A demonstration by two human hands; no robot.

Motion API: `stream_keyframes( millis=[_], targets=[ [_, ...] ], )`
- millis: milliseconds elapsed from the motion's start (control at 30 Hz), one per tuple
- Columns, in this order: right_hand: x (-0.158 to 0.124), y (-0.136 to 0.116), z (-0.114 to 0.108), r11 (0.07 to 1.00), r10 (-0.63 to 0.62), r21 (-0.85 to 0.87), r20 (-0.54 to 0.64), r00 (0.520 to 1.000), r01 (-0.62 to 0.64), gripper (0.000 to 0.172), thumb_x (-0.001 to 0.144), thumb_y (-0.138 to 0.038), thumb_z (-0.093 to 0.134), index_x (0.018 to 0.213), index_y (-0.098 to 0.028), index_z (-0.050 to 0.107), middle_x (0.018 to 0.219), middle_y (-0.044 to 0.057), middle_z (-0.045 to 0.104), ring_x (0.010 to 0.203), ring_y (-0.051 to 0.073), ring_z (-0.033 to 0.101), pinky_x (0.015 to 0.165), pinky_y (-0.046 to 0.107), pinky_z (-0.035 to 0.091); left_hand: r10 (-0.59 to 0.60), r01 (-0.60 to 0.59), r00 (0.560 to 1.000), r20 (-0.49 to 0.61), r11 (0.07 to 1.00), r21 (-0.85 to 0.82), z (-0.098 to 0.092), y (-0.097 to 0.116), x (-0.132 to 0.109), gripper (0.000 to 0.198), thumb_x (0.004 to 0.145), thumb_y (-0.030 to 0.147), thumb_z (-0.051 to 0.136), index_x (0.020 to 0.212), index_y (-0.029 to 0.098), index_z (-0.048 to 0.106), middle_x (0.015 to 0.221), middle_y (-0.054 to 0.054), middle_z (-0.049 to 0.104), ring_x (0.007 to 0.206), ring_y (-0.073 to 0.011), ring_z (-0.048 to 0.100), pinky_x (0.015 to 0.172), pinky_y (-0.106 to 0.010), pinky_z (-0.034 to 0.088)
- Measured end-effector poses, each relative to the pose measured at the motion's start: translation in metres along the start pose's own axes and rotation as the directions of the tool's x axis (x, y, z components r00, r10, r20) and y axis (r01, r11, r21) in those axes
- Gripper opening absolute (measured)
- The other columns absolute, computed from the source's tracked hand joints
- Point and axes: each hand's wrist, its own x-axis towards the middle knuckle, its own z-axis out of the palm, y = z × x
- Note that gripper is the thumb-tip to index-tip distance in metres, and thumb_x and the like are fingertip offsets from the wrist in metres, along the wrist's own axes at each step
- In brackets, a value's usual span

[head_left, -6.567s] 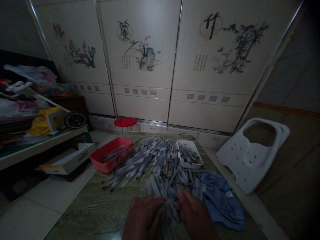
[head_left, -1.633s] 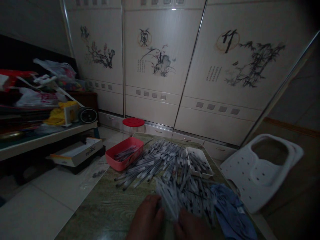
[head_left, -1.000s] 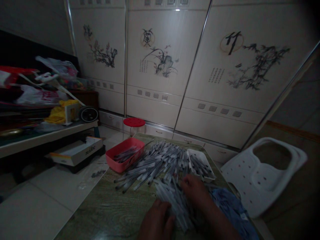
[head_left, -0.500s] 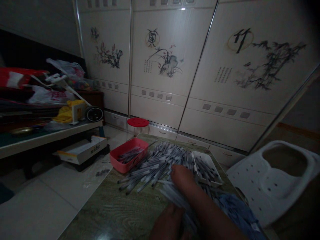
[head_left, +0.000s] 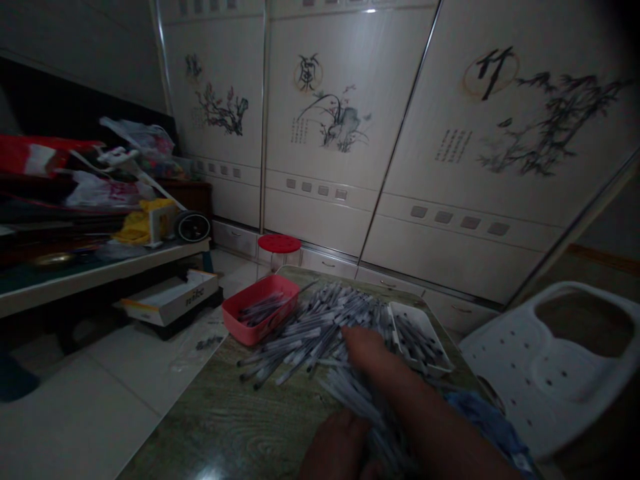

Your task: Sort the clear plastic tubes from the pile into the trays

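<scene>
Many clear pens with dark tips lie in a loose pile (head_left: 320, 323) on the wooden-topped table (head_left: 215, 413). My left hand (head_left: 337, 440), low in the view, is closed around the lower part of a bundle of pens (head_left: 353, 393) that points up toward the pile. Above it, my right hand (head_left: 365, 347) is at the near right edge of the pile with its fingers curled down. Those fingertips are hidden, so what they hold does not show. My right forearm crosses over part of the bundle.
A pink basket (head_left: 240, 327) with pens stands left of the pile, a white tray (head_left: 447, 365) with pens to the right. Blue cloth (head_left: 487, 423) lies at the right edge. Around the table are a white plastic chair (head_left: 530, 360), a red stool (head_left: 279, 243) and a cluttered bench (head_left: 100, 280).
My right hand has shifted very slightly, still at the pile's edge. The pen bundle, blurred before, looks sharper. The whole view has moved a little with the head.
</scene>
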Motion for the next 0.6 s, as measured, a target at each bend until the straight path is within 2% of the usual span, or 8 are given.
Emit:
stream_keyframes(
  millis=[100, 200, 300, 433, 600],
  targets=[
    [-0.001, 0.007, 0.000, 0.996, -0.076, -0.044, -0.018, 0.997, 0.075, 0.035, 0.101, -0.037, 0.068, 0.131, -0.019, 0.064, 0.131, 0.009, 0.067, 0.109, 0.025, 0.070, 0.093, 0.046, 0.060, -0.004, 0.004, 1.000, 0.017, 1.000, 0.023, -0.004, 0.004, 0.000, 0.064, 0.074, 0.023, 0.068, 0.137, 0.017, 0.067, 0.141, -0.020, 0.064, 0.131, -0.0409, 0.056, 0.111, -0.051, 0.041],
    [-0.002, 0.011, -0.001, 0.993, -0.106, -0.063, -0.060, 0.993, 0.102, 0.035, 0.101, -0.037, 0.068, 0.131, -0.019, 0.064, 0.130, 0.009, 0.068, 0.108, 0.024, 0.070, 0.092, 0.046, 0.061, -0.006, 0.006, 1.000, -0.001, 1.000, 0.007, -0.004, 0.006, 0.001, 0.062, 0.071, 0.021, 0.068, 0.133, 0.017, 0.070, 0.138, -0.020, 0.066, 0.128, -0.0408, 0.057, 0.109, -0.051, 0.042],
    [-0.007, 0.011, -0.002, 0.992, -0.115, -0.060, -0.108, 0.988, 0.109, 0.034, 0.101, -0.037, 0.067, 0.130, -0.019, 0.064, 0.128, 0.008, 0.069, 0.106, 0.024, 0.070, 0.091, 0.045, 0.061, -0.011, 0.010, 0.998, -0.068, 1.000, -0.013, 0.002, 0.003, 0.001, 0.058, 0.070, 0.021, 0.068, 0.128, 0.020, 0.073, 0.135, -0.018, 0.068, 0.125, -0.0402, 0.058, 0.107, -0.050, 0.042],
    [-0.016, 0.006, -0.006, 0.992, -0.127, -0.027, -0.173, 0.977, 0.124, 0.030, 0.101, -0.037, 0.067, 0.126, -0.019, 0.066, 0.124, 0.008, 0.070, 0.104, 0.023, 0.071, 0.090, 0.045, 0.061, 0.042, -0.048, 0.986, -0.159, 0.998, -0.033, 0.008, -0.004, 0.000, 0.056, 0.071, 0.021, 0.069, 0.127, 0.024, 0.073, 0.131, -0.015, 0.070, 0.120, -0.0372, 0.061, 0.105, -0.047, 0.044],
    [-0.029, 0.001, -0.012, 0.985, -0.123, 0.085, -0.264, 0.957, 0.151, 0.023, 0.103, -0.032, 0.063, 0.119, -0.018, 0.070, 0.115, 0.007, 0.074, 0.098, 0.022, 0.072, 0.089, 0.042, 0.058, 0.079, -0.079, 0.992, -0.103, 0.997, 0.004, 0.001, 0.002, -0.004, 0.056, 0.075, 0.021, 0.068, 0.131, 0.021, 0.071, 0.134, -0.017, 0.069, 0.124, -0.0380, 0.061, 0.107, -0.048, 0.046]
  ],
)
